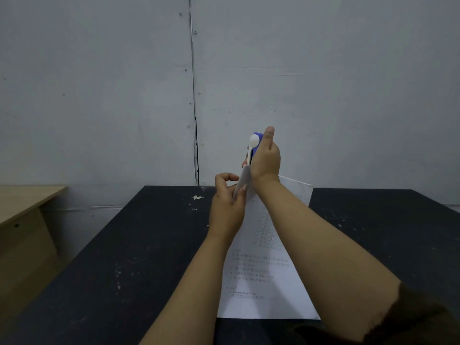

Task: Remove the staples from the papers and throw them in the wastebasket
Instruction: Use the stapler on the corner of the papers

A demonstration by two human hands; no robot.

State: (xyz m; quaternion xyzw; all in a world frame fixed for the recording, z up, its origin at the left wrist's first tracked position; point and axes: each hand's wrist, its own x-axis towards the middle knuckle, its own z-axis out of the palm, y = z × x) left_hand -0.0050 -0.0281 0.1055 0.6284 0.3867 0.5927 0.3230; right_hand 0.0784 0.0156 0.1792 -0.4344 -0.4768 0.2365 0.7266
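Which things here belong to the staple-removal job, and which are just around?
In use:
- white printed papers, lifted corner pinched by the left hand
- blue and white plastic staple remover, gripped in the right hand
- black table under the papers

Just around:
- light wooden desk at left
- grey panelled wall

No wastebasket is in view.

You're working over a matt black table (pixel 154 245) whose rough top is scuffed and flecked with pale chips. On it lie thin white printed paper sheets (pixel 263 282), smooth and dull. Above the far end of those sheets you hold a blue-and-white plastic staple remover (pixel 254 148), its white lever smooth with a slight sheen. Left of the table stands a light wood-look desk (pixel 27 202), satin-smooth. Behind the table, the grey wall panels (pixel 99 95) look flat and matt.
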